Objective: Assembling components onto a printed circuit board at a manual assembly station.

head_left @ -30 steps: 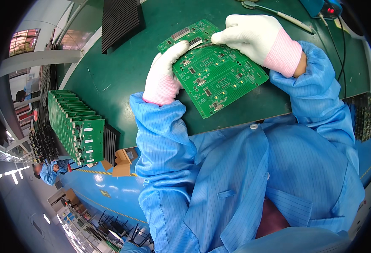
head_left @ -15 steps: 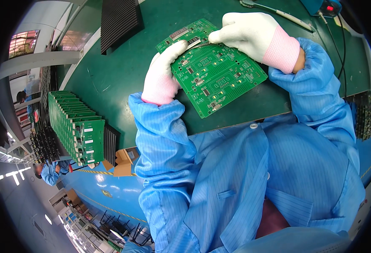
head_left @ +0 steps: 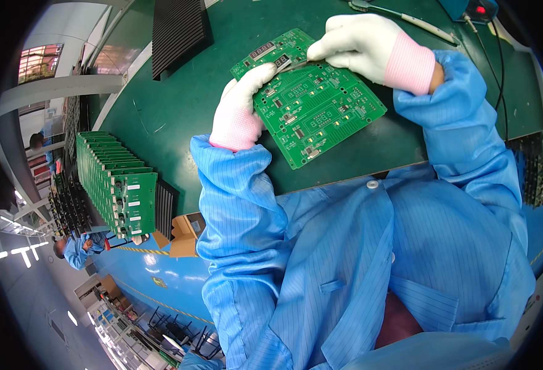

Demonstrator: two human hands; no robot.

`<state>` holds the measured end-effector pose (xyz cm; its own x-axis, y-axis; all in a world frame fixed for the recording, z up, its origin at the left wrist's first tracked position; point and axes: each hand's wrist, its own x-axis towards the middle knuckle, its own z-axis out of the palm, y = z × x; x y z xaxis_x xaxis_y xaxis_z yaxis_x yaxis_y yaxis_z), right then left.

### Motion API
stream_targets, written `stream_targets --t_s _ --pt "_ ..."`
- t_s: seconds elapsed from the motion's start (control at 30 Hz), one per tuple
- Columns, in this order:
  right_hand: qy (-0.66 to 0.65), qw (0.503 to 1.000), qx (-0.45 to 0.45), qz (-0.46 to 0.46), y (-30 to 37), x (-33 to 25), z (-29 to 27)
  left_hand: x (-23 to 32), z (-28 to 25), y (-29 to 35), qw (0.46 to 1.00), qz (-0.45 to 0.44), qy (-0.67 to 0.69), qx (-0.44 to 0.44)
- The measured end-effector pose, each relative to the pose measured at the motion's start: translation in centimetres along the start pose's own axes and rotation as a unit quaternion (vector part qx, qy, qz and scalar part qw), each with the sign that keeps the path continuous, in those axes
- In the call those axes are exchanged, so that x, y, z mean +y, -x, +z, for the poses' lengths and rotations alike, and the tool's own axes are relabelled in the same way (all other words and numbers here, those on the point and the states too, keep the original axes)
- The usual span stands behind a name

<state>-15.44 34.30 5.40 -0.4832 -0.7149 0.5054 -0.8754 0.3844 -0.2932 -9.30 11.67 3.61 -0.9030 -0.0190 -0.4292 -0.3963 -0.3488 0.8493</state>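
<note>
A green circuit board panel (head_left: 321, 114) is tilted over the green bench, with several repeated sections marked on it. Its far section (head_left: 265, 49) carries dark digit displays and sits at a slightly different angle from the rest. A pale, narrow line runs between these two parts; whether it is an edge or a separate piece, I cannot tell. My left hand (head_left: 242, 102), in a white glove with a pink cuff, grips the panel's left side, thumb on top by the displays. My right hand (head_left: 364, 52), gloved alike, is closed in a pinch at the far section's right end.
At the left, a row of green circuit boards (head_left: 137, 206) stands upright in a black ribbed rack (head_left: 166, 209). Another black ribbed holder (head_left: 182, 37) lies at the back. A soldering iron (head_left: 429, 28) and a blue box (head_left: 472, 11) with a red light are at the far right.
The panel's near part has shifted slightly, and the far section's displays show more fully now. My right hand has moved slightly left and away from me; both hands keep their hold.
</note>
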Motion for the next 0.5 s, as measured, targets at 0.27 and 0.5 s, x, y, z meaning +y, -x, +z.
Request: stream_targets --t_s 0.27,0.5 --pt "-0.109 0.992 -0.066 -0.004 -0.3 1.3 -0.8 0.4 0.2 0.4 1.0 0.001 0.013 -0.003" --pt "-0.256 0.962 0.023 0.096 -0.6 0.7 1.6 0.2 -0.1 0.0 1.0 -0.012 0.018 -0.021"
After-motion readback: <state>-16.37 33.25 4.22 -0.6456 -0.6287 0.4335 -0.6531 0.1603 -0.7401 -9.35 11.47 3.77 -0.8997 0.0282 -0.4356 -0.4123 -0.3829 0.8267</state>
